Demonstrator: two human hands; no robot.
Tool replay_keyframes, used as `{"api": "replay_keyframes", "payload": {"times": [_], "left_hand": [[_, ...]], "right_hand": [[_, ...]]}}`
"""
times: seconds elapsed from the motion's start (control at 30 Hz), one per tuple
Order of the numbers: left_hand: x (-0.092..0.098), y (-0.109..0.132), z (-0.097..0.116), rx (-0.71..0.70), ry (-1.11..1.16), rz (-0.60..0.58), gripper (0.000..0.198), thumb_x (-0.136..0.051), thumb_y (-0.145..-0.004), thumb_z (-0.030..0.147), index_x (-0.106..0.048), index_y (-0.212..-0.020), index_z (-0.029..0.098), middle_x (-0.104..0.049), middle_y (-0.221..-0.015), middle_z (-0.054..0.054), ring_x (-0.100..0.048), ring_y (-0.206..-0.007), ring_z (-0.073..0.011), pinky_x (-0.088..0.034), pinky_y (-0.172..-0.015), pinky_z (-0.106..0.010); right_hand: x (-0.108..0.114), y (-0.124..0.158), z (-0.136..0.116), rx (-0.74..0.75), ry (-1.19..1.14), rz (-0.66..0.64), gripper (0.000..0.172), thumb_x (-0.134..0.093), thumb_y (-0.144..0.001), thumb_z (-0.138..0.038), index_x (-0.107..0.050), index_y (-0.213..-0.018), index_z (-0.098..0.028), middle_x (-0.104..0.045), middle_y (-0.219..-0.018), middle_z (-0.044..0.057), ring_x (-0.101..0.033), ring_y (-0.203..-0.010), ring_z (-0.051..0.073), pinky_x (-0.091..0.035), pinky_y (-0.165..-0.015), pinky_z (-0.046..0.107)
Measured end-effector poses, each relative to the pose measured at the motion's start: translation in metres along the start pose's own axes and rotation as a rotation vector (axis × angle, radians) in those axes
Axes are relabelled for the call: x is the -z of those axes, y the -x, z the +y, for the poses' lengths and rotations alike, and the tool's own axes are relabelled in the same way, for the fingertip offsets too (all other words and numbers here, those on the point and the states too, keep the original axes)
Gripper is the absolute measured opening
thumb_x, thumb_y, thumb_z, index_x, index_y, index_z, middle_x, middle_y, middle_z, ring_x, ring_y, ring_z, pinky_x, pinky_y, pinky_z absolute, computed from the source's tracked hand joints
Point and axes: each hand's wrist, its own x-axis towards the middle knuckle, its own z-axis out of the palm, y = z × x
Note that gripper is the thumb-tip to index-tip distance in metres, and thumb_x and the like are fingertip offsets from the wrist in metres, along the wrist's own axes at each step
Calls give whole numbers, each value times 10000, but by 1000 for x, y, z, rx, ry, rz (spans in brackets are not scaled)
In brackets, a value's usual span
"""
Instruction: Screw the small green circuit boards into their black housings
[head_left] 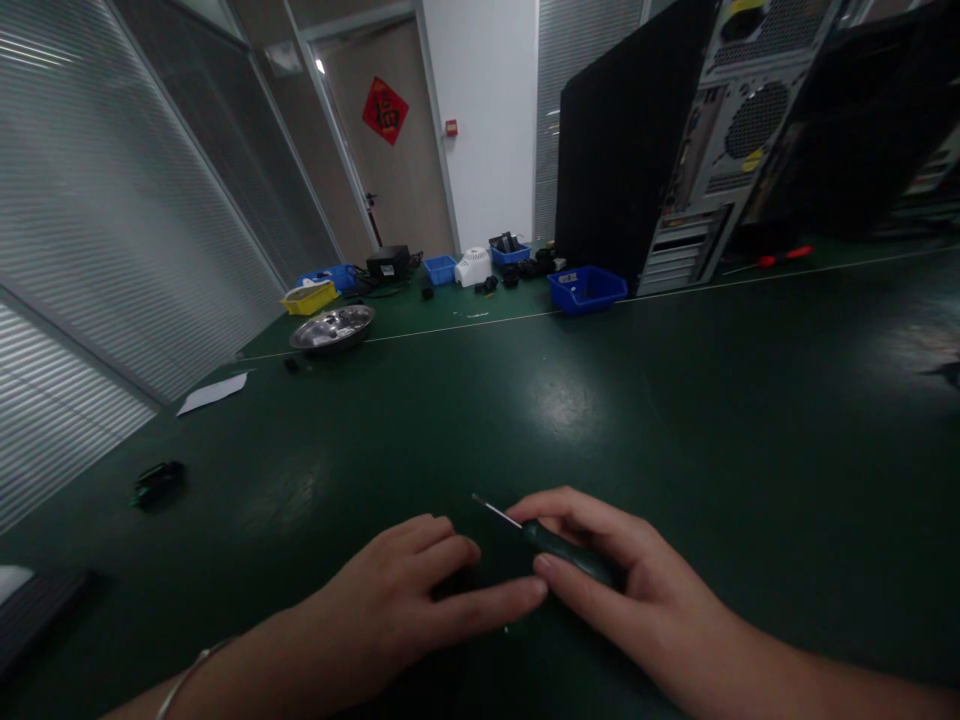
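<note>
A screwdriver with a dark green handle (566, 550) and a thin metal shaft lies in my right hand (637, 575), gripped between thumb and fingers. Its tip points up and to the left, over the table. Close by on the left is my left hand (420, 590), palm down and low over the table. The left fingers are bent, while the thumb stretches out towards the right thumb, its end close to or touching it. Between the left thumb and fingers I make out only dark space. What lies beneath that palm is hidden, apart from a tiny bright green speck below the thumb.
On the green table (420, 420) a small black-and-green part (157, 483) lies at left, near a white paper (214, 393). Farther back are a metal dish (332, 328), a yellow tray (310, 298), a blue bin (586, 290) and a black computer case (630, 150).
</note>
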Motion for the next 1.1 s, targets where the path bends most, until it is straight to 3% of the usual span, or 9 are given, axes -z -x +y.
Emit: {"api": "replay_keyframes", "payload": {"times": [0.1,0.27,0.4,0.57,0.83,0.9,1.0,1.1], "left_hand": [[-4,0,-3,99,-119,-48,355,-634,-876,232,-609,-1229,271,-688,-985,-76,-610,-817,-216,-468,-725,-300],[-2,-5,1,366,205,30,186,-656,-859,240,-639,-1043,215,-675,-983,-51,-629,-890,-210,-487,-787,-305],[2,-11,1,410,477,163,238,-669,-843,189,-663,-1077,232,-669,-1050,-45,-609,-988,-209,-468,-852,-309],[1,-12,-4,469,701,184,372,-662,-848,188,-612,-1213,240,-688,-1073,-53,-619,-998,-208,-459,-863,-331],[-2,-13,-6,454,838,191,236,-727,-772,95,-627,-968,179,-708,-939,-29,-637,-840,-152,-483,-741,-271],[-1,-13,-7,460,838,200,221,-729,-764,86,-617,-933,174,-703,-921,-25,-637,-806,-147,-485,-712,-265],[-1,-13,-7,467,849,209,209,-729,-755,87,-607,-907,165,-695,-886,-23,-637,-739,-143,-485,-669,-266],[-1,-14,-5,458,860,192,198,-731,-746,84,-614,-890,152,-690,-850,-22,-638,-724,-145,-485,-660,-268]], "right_hand": [[1,0,0,-19,-1,6,211,-553,-894,-271,-617,-1077,-189,-694,-997,69,-649,-918,222,-527,-767,322],[2,0,3,18,168,69,112,-554,-880,-229,-610,-969,-190,-689,-951,54,-644,-896,208,-516,-678,268],[1,5,5,100,421,-85,95,-603,-812,-104,-629,-823,-194,-652,-766,-6,-615,-696,149,-473,-621,231],[-1,8,0,152,630,-239,245,-707,-767,-106,-693,-988,-211,-687,-949,26,-657,-839,186,-496,-727,248],[-2,7,2,188,713,-332,155,-651,-804,-98,-696,-934,-170,-671,-943,45,-649,-835,186,-502,-716,247],[0,7,5,204,663,-305,166,-635,-799,-75,-687,-923,-173,-666,-919,35,-644,-815,172,-494,-713,241],[1,6,7,195,545,-155,83,-626,-837,-103,-664,-827,-176,-639,-818,6,-617,-739,142,-468,-650,218],[1,3,5,124,440,-39,124,-615,-876,-153,-646,-757,-172,-620,-748,-6,-600,-703,142,-457,-633,226]]}}
